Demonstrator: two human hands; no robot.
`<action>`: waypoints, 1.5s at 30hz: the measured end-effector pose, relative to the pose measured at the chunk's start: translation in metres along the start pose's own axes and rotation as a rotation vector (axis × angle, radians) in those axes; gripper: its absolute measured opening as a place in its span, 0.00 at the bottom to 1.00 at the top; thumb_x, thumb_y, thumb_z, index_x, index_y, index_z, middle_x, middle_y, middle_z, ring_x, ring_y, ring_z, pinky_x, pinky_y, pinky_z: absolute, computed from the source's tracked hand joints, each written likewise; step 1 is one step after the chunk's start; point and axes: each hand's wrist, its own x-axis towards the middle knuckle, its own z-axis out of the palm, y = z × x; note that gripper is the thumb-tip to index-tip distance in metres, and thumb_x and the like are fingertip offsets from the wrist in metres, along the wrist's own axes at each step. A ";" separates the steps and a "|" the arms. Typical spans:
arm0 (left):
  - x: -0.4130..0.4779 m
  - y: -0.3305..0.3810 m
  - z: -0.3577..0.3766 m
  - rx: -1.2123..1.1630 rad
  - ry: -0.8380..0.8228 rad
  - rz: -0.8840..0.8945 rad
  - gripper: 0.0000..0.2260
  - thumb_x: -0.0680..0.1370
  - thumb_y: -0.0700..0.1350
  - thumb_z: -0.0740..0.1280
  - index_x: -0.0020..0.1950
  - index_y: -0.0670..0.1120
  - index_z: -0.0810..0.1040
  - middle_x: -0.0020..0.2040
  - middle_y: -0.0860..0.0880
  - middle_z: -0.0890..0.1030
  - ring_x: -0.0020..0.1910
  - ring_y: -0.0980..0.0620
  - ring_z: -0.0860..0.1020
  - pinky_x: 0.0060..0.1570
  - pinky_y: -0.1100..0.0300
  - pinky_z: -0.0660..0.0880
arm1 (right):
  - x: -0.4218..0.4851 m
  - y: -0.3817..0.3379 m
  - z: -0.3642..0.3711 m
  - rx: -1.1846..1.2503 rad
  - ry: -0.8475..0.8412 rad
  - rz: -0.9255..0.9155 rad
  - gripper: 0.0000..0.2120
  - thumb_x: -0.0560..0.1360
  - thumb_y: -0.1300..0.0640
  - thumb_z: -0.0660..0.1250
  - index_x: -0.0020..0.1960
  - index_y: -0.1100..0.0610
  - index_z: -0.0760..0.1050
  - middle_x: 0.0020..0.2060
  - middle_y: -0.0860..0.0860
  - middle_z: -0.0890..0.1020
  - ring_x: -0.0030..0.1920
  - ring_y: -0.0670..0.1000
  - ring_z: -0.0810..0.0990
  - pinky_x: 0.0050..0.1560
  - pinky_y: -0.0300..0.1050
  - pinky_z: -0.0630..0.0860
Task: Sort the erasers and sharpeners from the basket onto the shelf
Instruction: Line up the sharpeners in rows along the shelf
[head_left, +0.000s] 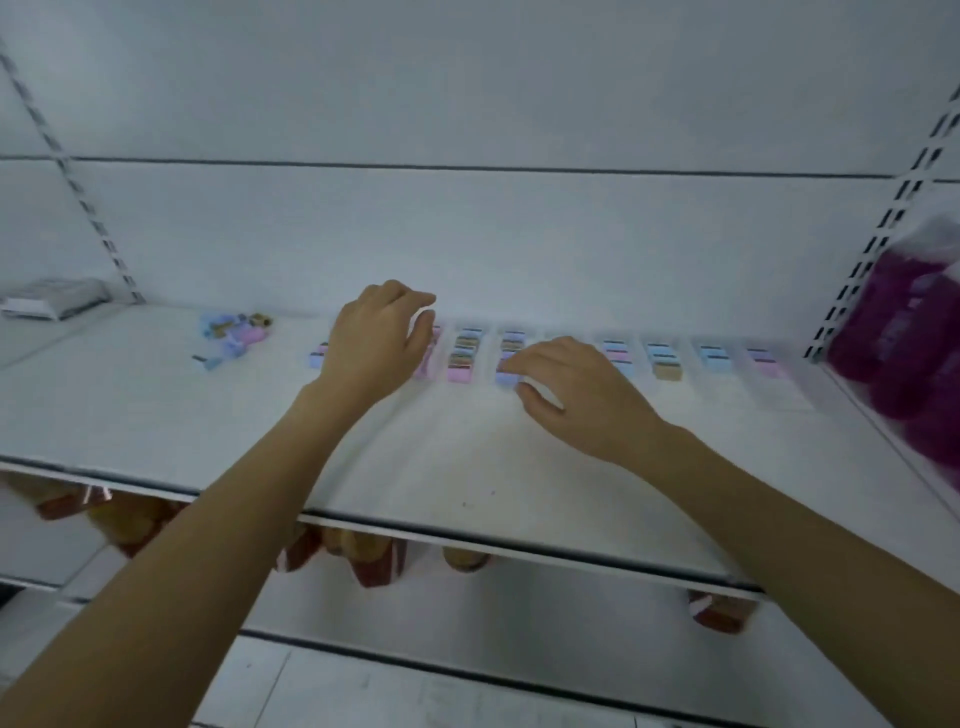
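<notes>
Several short rows of pastel erasers (464, 353), pink, blue and tan, lie side by side along the back of the white shelf (156, 426). A loose heap of small sharpeners (234, 332) sits further left. My left hand (374, 348) hovers over the left rows, fingers curled, and hides part of them; whether it holds anything is hidden. My right hand (576, 395) rests on the shelf with its fingertips pinching a blue eraser (506, 376) at the front of one row. No basket is in view.
A bag of purple items (914, 338) leans at the right end of the shelf. A grey flat pack (52, 299) lies at the far left. Brown and red packs (374, 558) stand on the shelf below. Slotted uprights flank both sides.
</notes>
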 end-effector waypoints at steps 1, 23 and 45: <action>-0.006 -0.010 -0.009 -0.004 -0.005 -0.023 0.22 0.76 0.50 0.53 0.61 0.42 0.77 0.56 0.41 0.78 0.56 0.40 0.74 0.52 0.49 0.70 | 0.007 -0.015 0.006 0.012 -0.018 -0.019 0.16 0.74 0.54 0.56 0.53 0.59 0.79 0.49 0.54 0.83 0.49 0.56 0.80 0.52 0.50 0.74; -0.093 -0.256 -0.124 0.058 -0.324 -0.327 0.17 0.80 0.43 0.56 0.69 0.46 0.67 0.66 0.44 0.67 0.56 0.44 0.75 0.59 0.50 0.70 | 0.149 -0.229 0.121 0.099 -0.325 0.090 0.19 0.79 0.49 0.55 0.69 0.53 0.65 0.67 0.51 0.67 0.65 0.51 0.67 0.64 0.45 0.65; 0.000 -0.331 -0.051 -0.036 -0.477 0.020 0.15 0.79 0.46 0.61 0.65 0.49 0.73 0.57 0.44 0.68 0.46 0.45 0.73 0.44 0.57 0.68 | 0.261 -0.207 0.187 0.035 -0.270 0.248 0.08 0.75 0.57 0.61 0.47 0.61 0.76 0.43 0.54 0.73 0.42 0.49 0.67 0.41 0.45 0.68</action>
